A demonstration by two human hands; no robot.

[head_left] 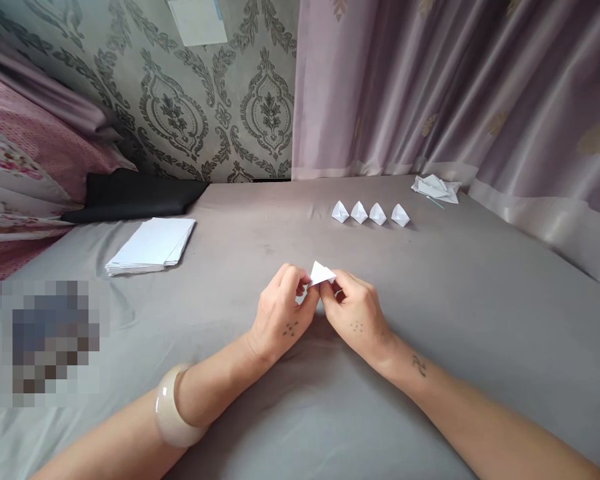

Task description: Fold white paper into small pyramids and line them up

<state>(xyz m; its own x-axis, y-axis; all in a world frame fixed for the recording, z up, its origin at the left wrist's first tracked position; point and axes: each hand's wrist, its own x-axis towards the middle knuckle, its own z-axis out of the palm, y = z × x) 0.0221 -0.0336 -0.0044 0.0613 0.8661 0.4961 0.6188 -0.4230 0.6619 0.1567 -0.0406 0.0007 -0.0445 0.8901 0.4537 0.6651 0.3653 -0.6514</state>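
Observation:
A small folded white paper (322,273) with a pointed top is pinched between my two hands, above the middle of the grey sheet (220,267). My left hand (286,300) grips its left side between thumb and fingers. On the other side, my right hand (356,305) pinches the lower right edge, and the two thumbs come close together beneath the paper. The fingers cover its lower part. Beyond the hands stands a row of several folded paper shapes (359,213), each with a pointed top.
At the left lies a stack of white paper (153,245), with a black cloth (140,195) behind it. More loose paper pieces (436,188) lie at the far right, beside a thin stick (435,202). Curtains (380,87) hang along the back and right. A blurred patch covers the left edge.

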